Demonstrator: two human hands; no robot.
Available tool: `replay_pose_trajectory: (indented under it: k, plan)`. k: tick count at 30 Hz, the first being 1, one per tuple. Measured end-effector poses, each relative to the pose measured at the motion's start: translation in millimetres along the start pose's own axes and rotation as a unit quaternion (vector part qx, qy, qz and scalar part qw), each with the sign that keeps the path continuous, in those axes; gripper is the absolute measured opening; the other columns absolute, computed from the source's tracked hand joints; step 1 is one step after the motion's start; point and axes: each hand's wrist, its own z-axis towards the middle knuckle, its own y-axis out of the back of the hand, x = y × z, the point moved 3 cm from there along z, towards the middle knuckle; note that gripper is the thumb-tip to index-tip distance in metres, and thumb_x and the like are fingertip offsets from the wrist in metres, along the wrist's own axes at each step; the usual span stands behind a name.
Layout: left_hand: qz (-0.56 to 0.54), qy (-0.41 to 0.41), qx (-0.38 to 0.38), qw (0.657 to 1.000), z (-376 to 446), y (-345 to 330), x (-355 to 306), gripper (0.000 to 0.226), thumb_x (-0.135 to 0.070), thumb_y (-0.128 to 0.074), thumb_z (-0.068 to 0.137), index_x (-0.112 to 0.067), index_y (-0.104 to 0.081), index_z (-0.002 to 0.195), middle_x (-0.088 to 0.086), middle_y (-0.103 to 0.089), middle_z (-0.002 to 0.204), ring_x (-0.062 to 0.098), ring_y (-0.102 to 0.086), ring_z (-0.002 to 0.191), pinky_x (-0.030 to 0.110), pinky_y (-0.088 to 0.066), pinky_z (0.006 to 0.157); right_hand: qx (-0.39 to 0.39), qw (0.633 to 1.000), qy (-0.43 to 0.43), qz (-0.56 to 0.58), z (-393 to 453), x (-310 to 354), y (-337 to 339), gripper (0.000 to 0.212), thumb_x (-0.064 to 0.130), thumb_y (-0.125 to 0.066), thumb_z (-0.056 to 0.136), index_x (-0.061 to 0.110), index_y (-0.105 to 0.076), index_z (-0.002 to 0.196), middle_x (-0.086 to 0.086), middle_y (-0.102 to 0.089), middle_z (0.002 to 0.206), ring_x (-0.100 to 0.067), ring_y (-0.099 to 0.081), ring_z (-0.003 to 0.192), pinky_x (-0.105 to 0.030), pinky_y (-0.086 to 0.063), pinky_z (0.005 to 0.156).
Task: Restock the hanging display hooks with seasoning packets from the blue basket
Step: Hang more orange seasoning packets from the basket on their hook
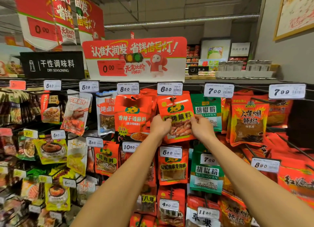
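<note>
Both arms stretched up to the top row of hooks; left hand [160, 124] pinching the left edge of a red seasoning packet [176, 119], right hand [201, 127] pinching its right edge, so both grips closed on that same packet; packet hanging, or nearly hanging, under the 6.30 price tag [169, 89], with its small top hole right at the hook [173, 99]; hard to tell if the hook is all the way through the hole yet. More red packets packed behind it on the same hook. Blue basket not in view.

Things that could go wrong from here: letting go too soon, with the hole only half on the tip, and the packet sliding off and dropping to the floor; pushing crooked, one side higher than the other, and the hole catching and tearing; shoving too hard against the full stack behind, and the front packet popping back off; bumping the price tag up or knocking it loose, since it sits just above the hole. Also easy to nudge the neighbours: the red dip packet [132, 118] just beside on the left, touching or nearly so, and the green pepper packet [206, 107] partly tucked behind on the right; a careless pull could swing either one off its own hook.
</note>
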Motion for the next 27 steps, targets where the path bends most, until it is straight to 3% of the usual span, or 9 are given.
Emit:
replay_pose_trajectory:
  k: [3,5,7,10,14,19,23,27]
  plan:
    - [-0.004,-0.027,0.018,0.999,-19,11,3,0.030,-0.022,-0.059,0.098,-0.008,-0.065,0.124,0.008,-0.070,0.123,0.029,-0.063,0.118,0.045,-0.049,0.105,-0.048,0.998,0.036,0.012,-23,2,16,0.037,0.031,-0.048,0.105,0.008,-0.063,0.130,-0.012,-0.070,0.122,-0.032,-0.063,0.117,-0.036,-0.045,0.097]
    - [-0.032,-0.037,0.014,0.999,-35,21,6,0.027,-0.024,-0.060,0.099,-0.011,-0.068,0.121,0.004,-0.070,0.122,0.024,-0.065,0.117,0.043,-0.050,0.105,-0.070,0.996,0.045,0.040,-39,3,24,0.028,0.030,-0.052,0.103,0.012,-0.071,0.114,-0.007,-0.074,0.111,-0.029,-0.067,0.105,-0.035,-0.049,0.091]
    - [-0.078,-0.024,0.001,0.997,-51,33,13,0.017,-0.024,-0.060,0.100,-0.015,-0.072,0.109,0.004,-0.073,0.113,0.019,-0.070,0.103,0.035,-0.057,0.091,-0.036,0.990,0.023,0.131,-58,2,26,0.024,0.025,-0.054,0.101,0.014,-0.073,0.091,-0.005,-0.075,0.085,-0.023,-0.071,0.079,-0.037,-0.056,0.071]
    - [-0.159,0.019,0.032,0.987,-81,45,30,0.017,-0.019,-0.059,0.101,-0.016,-0.071,0.090,0.002,-0.075,0.085,0.012,-0.072,0.071,0.022,-0.057,0.060,0.043,0.965,-0.030,0.257,-93,-9,18,0.025,0.014,-0.056,0.099,0.012,-0.068,0.077,-0.010,-0.071,0.065,-0.018,-0.062,0.049,-0.024,-0.046,0.042]
    - [-0.159,0.068,0.073,0.982,-120,48,81,0.019,-0.019,-0.056,0.102,-0.014,-0.073,0.095,0.003,-0.078,0.081,0.013,-0.073,0.068,0.023,-0.057,0.059,0.108,0.947,-0.082,0.293,-139,-52,-9,0.024,0.006,-0.054,0.099,0.005,-0.064,0.077,-0.012,-0.066,0.059,-0.021,-0.061,0.045,-0.024,-0.047,0.040]
    - [-0.141,0.181,0.080,0.970,-157,39,170,0.020,-0.015,-0.053,0.103,-0.010,-0.072,0.098,0.002,-0.077,0.077,0.010,-0.070,0.062,0.022,-0.056,0.057,0.138,0.934,-0.202,0.259,-194,-132,-55,0.026,0.006,-0.050,0.102,0.001,-0.061,0.079,-0.010,-0.064,0.053,-0.018,-0.059,0.039,-0.023,-0.045,0.037]
    - [-0.119,0.295,0.097,0.943,-195,27,245,0.022,-0.014,-0.053,0.102,-0.012,-0.070,0.087,0.003,-0.071,0.074,0.014,-0.063,0.059,0.026,-0.048,0.055,0.171,0.915,-0.302,0.208,-245,-199,-93,0.029,0.010,-0.050,0.104,0.001,-0.061,0.079,-0.009,-0.065,0.054,-0.020,-0.060,0.040,-0.026,-0.046,0.039]
    - [-0.087,0.409,0.096,0.903,-243,11,317,0.018,-0.011,-0.054,0.100,-0.014,-0.065,0.085,0.001,-0.065,0.067,0.008,-0.055,0.046,0.018,-0.043,0.044,0.203,0.880,-0.397,0.161,-301,-258,-129,0.030,0.015,-0.051,0.104,0.003,-0.064,0.080,-0.008,-0.065,0.054,-0.020,-0.059,0.040,-0.028,-0.046,0.043]
